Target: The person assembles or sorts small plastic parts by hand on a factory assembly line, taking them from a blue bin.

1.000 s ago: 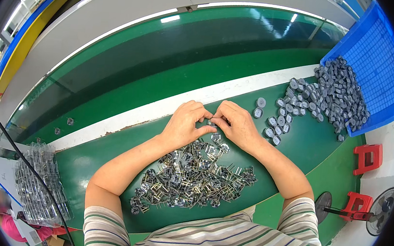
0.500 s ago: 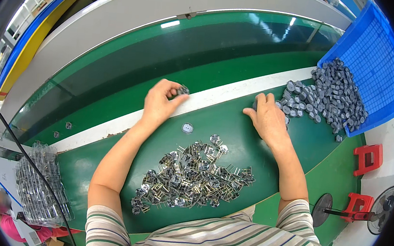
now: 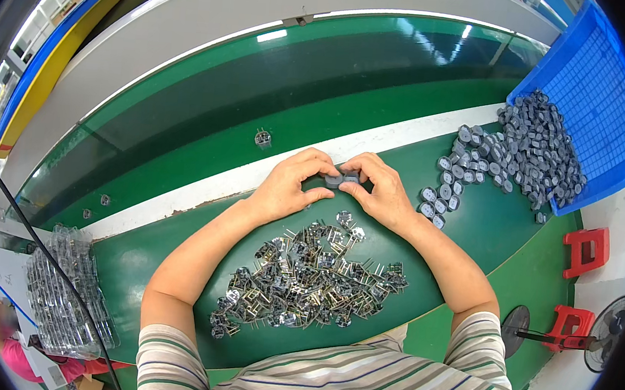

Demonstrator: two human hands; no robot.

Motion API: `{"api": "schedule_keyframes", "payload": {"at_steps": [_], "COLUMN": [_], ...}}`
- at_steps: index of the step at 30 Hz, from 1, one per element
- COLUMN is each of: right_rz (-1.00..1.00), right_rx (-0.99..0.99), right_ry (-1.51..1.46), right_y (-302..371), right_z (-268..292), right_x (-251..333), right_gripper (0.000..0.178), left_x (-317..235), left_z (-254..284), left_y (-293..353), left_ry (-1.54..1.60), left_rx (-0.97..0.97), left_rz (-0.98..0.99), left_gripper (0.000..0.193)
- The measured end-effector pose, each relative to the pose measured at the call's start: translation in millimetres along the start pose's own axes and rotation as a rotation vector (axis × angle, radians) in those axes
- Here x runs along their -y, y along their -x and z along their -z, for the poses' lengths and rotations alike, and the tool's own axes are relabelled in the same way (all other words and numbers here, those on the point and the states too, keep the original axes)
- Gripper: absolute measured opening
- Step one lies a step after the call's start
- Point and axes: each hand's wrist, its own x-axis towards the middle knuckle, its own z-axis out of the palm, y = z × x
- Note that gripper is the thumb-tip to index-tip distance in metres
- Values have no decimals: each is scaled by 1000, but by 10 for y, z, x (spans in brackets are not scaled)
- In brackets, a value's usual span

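My left hand [image 3: 289, 184] is closed, thumb and fingers pinching a small round grey plastic cap [image 3: 333, 181]. Close against it, my right hand [image 3: 380, 191] grips a second grey cap [image 3: 351, 177] between thumb and fingertips. The fingers partly cover both caps, so I cannot tell whether they touch. Nearer my body lies a heap of small circuit parts with metal pins [image 3: 305, 276] on the green tabletop [image 3: 150, 270]. Beyond the white ledge, a single pinned part [image 3: 262, 139] sits on the green strip [image 3: 204, 163].
Many loose grey caps [image 3: 539, 152] spill from a tipped blue basket [image 3: 604, 94] at the far right. Clear plastic trays [image 3: 66, 292] are stacked at left, with a black cable [image 3: 47, 250] crossing them. Red stools [image 3: 585, 248] and a fan [image 3: 607, 332] stand at right.
My left hand let go of the pinned part on the green strip and came back right. My right hand moved left from the caps with one. The lone cap has left its spot.
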Motion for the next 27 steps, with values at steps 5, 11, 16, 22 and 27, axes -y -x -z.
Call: {"api": "schedule_keyframes", "payload": {"at_steps": [5, 11, 16, 22, 27], "right_rz": [-4, 57, 145, 68, 123], "right_rx": [27, -14, -16, -9, 371], "right_ry": [-130, -25, 11, -54, -161], "right_y": [26, 39, 31, -9, 81], "right_z": [-81, -76, -138, -38, 267], "right_x": [-30, -24, 17, 91, -1], "right_gripper": [32, 37, 40, 32, 26], "left_x": [25, -4, 46, 70, 67], "left_z": [-68, -69, -108, -97, -71], "left_y": [31, 39, 37, 53, 49], "left_ry": [35, -33, -158, -47, -51], "left_rx": [-53, -83, -136, -207, -216], "left_rz": [18, 119, 174, 240, 55], "left_gripper": [32, 24, 25, 28, 29]}}
